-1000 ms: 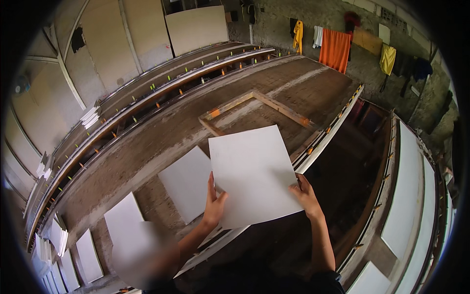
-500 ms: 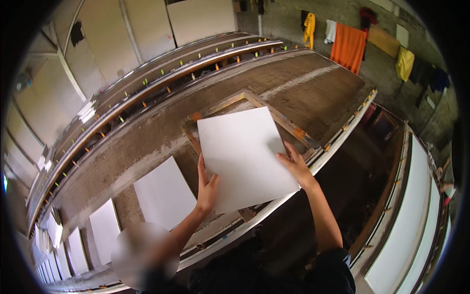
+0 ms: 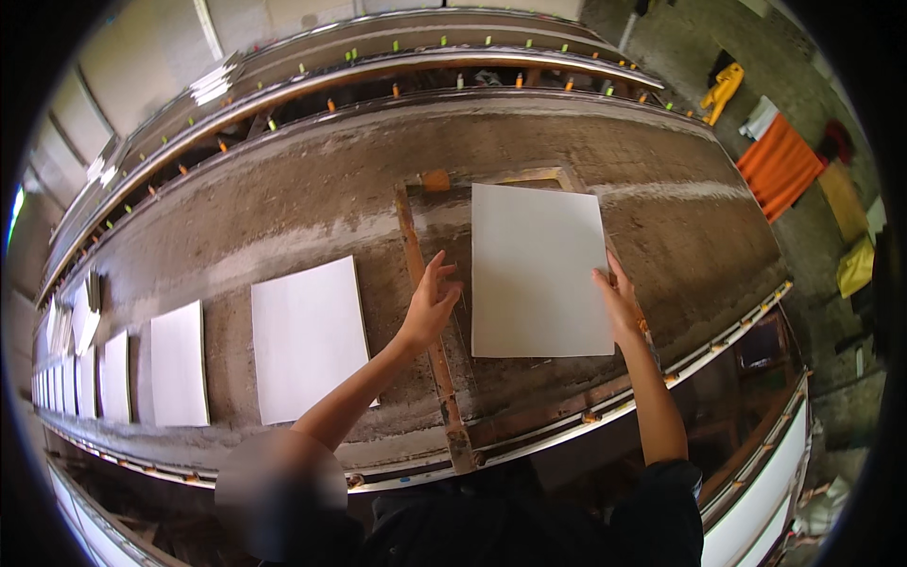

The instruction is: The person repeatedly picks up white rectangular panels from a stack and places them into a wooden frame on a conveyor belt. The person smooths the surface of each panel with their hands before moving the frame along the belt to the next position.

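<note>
Head | left hand (image 3: 435,300): loosely spread | right hand (image 3: 618,300): pinching white sheet (image 3: 537,272) by right edge

A plain white rectangular sheet (image 3: 539,274), blank and pretty flat, is positioned over the worn wooden frame (image 3: 442,378), whose right side's partly covered.

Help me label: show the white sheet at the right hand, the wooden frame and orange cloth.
White sheet (image 3: 539,274): head view, middle of its face.
Wooden frame (image 3: 448,402): head view, left bar.
Orange cloth (image 3: 780,168): head view, its centre.
</note>
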Demonstrator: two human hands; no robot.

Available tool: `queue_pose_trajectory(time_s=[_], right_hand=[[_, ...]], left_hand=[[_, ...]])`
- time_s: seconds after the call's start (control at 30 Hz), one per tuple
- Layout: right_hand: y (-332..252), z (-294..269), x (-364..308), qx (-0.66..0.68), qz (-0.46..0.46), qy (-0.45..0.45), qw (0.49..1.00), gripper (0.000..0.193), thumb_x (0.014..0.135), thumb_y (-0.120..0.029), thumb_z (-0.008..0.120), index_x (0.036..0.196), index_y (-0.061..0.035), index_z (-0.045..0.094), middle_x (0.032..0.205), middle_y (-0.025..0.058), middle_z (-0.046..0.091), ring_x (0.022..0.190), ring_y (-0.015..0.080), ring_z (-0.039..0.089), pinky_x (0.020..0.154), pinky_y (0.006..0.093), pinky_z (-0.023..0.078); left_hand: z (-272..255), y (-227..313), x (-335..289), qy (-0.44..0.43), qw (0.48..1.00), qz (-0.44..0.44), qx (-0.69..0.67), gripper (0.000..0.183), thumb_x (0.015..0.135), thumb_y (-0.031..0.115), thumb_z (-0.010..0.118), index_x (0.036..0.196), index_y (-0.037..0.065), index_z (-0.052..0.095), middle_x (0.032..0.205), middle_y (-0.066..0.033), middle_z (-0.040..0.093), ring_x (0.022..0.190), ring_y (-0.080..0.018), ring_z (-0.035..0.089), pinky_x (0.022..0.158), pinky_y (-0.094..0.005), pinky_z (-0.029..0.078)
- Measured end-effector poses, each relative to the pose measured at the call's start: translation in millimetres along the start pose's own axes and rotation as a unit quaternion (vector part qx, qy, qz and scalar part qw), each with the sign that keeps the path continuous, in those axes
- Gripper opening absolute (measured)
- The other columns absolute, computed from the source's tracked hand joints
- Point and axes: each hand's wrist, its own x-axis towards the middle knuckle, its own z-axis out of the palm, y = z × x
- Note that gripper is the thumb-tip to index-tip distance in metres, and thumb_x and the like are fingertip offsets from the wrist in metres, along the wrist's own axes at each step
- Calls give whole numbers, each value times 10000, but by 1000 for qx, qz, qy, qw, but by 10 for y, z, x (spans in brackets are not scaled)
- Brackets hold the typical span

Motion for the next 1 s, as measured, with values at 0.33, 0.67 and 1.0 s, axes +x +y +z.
queue_pose_trajectory(time_s=[0.33, 0.67, 1.0], right_hand=[[602, 103, 342, -23, -3, -107, 994, 574, 903, -172, 583, 1398, -7, 343, 1298, 135, 505, 1126, 151, 505, 951, 288, 401], [557, 247, 304, -10, 44, -163, 986, 575, 905, -190, 587, 1405, -37, 347, 1148, 112, 609, 984, 141, 575, 869, 278, 440], [642, 262, 348, -13, 35, -174, 984, 552, 913, -156, 560, 1406, -34, 343, 1247, 118, 553, 1054, 155, 559, 907, 296, 431]], left_hand=[[303, -446, 97, 99, 989, -79, 72, 686, 888, 186, 474, 1431, -39, 121, 1469, -243, 196, 1382, -341, 180, 1123, -386, 177], [401, -346, 115, 154, 976, -132, 80, 710, 897, 207, 446, 1435, -55, 64, 1483, -264, 167, 1390, -353, 164, 1121, -377, 181], [446, -406, 116, 153, 973, -129, 111, 693, 901, 214, 470, 1437, -46, 116, 1465, -252, 233, 1368, -329, 239, 1099, -353, 226]])
